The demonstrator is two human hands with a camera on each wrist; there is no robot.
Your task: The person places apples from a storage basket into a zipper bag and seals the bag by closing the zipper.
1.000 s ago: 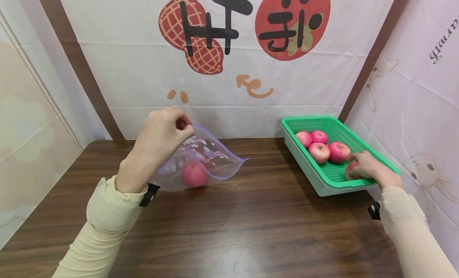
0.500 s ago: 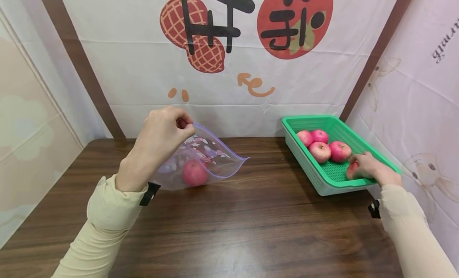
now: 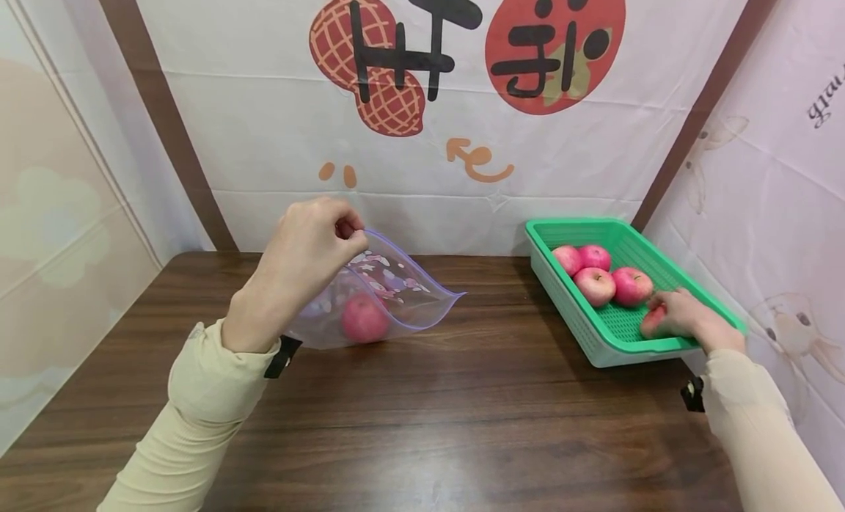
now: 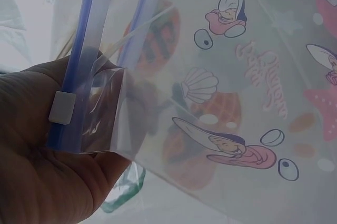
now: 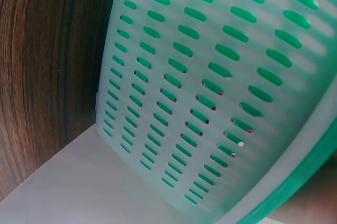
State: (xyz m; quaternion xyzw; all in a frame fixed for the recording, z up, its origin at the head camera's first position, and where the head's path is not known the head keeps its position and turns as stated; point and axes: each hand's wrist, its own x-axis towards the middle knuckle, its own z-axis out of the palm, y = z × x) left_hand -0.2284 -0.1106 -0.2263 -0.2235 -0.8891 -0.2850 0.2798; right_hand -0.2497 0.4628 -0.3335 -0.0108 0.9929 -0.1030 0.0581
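Note:
My left hand (image 3: 306,251) pinches the top corner of a clear zip bag (image 3: 422,317) with a purple-blue seal and printed cartoon figures. Its mouth gapes toward the right, and one red apple (image 3: 364,318) lies inside at the bottom. A white slider (image 4: 62,107) on the seal shows beside the palm in the left wrist view. Over at the right, my right hand (image 3: 689,314) reaches into a green-and-white basket (image 3: 568,306) and grips an apple (image 3: 652,323) near its front corner. In the right wrist view, the basket's slotted wall hides most of that hand.
Several other apples (image 3: 595,286) sit together in the basket, left of the right hand. Brown wood-grain table (image 3: 462,417) lies under everything. A printed cloth wall (image 3: 429,167) stands behind, with more cloth at both sides.
The right hand's fingers have settled further round the apple in the basket. The left hand and bag keep their pose, while the whole head view shifts slightly.

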